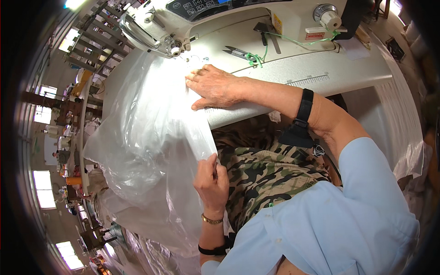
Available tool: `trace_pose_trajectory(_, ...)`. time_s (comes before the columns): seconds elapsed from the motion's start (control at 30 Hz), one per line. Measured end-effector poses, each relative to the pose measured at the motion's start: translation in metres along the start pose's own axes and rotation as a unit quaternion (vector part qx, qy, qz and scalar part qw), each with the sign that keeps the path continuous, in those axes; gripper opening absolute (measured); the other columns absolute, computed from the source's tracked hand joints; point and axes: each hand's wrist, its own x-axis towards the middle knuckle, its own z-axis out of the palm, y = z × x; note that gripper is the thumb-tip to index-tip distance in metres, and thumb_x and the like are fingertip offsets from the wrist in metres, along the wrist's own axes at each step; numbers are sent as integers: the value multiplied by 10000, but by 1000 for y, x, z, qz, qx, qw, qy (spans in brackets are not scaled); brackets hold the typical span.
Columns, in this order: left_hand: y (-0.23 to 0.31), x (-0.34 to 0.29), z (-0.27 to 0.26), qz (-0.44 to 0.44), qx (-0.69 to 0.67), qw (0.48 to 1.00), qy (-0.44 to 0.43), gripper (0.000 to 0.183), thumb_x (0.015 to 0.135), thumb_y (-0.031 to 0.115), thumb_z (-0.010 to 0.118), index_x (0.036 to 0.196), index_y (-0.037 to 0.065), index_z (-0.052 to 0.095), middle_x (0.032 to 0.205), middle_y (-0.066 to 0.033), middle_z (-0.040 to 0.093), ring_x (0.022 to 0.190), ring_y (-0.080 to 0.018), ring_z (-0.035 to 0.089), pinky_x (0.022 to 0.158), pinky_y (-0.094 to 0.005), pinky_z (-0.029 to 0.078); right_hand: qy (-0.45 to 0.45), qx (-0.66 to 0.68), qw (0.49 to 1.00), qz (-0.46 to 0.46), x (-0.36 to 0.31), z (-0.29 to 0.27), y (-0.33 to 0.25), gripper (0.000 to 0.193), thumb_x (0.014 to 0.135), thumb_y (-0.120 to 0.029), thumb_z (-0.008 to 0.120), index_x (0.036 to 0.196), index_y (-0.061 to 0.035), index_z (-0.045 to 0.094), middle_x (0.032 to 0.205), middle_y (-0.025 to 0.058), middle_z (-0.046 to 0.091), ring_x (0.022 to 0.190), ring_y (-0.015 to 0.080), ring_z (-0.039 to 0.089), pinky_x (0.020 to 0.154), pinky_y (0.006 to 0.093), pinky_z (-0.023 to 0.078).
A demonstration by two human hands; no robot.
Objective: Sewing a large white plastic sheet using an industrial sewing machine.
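A large sheet of clear plastic film (pixel 137 137) spills off the left side of the sewing machine bed and hangs down in wrinkles. My left hand (pixel 211 183), with a gold watch at the wrist, pinches the folded edge of this film in front of my lap. Closer to the machine, my right hand (pixel 215 86) lies flat on the film, thumb spread from the fingers. Its fingertips sit just before the needle area of the sewing machine (pixel 174 46), where bright glare hides detail.
Thread snips (pixel 239 52) and a dark-headed tool (pixel 262 34) lie on the bed beyond my right hand, with green cord around them. A printed ruler (pixel 308 80) runs along the bed's front edge. More film (pixel 394 123) hangs at the right. Shelves and workshop equipment fill the left.
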Motion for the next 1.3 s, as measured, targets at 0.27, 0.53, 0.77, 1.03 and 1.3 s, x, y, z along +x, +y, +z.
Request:
trace_pose_trajectory(0.27,-15,61,8,27,36,999,20,180,800,-22,573,962,-49,645,713,-136,532,579,-255,535,542,-366,425,38,36,998,-21,0,5,0,697,965,-458,505,1382,89,391,1439,269,408,1366,350,373,1144,441,284)
trace_pose_trajectory(0.53,-33,127,19,18,79,996,20,161,804,26,567,898,-55,669,679,-168,588,557,-276,565,557,-389,449,96,94,990,-32,10,11,3,372,920,-170,538,1199,75,512,1321,259,509,1252,359,485,1075,452,350)
trace_pose_trajectory(0.77,-53,180,31,-19,59,998,-23,181,836,82,605,828,-89,663,640,-176,615,568,-215,580,580,-368,468,158,161,974,-30,20,15,2,154,870,-51,507,997,27,545,995,214,635,996,370,620,889,446,473)
trace_pose_trajectory(1.03,-78,136,-43,-55,29,997,-35,377,992,171,503,1319,-7,562,1201,-198,648,1064,-250,627,881,-354,504,191,170,966,46,14,18,10,337,932,-59,463,1241,53,538,1058,257,648,1020,384,628,911,453,488)
trace_pose_trajectory(1.3,-166,108,-57,-63,153,986,-30,459,1015,367,448,1372,95,542,1501,-72,436,1446,-252,290,1199,-427,181,315,91,941,-81,-24,24,-42,236,944,-194,571,947,29,646,836,174,676,715,261,664,631,347,528)
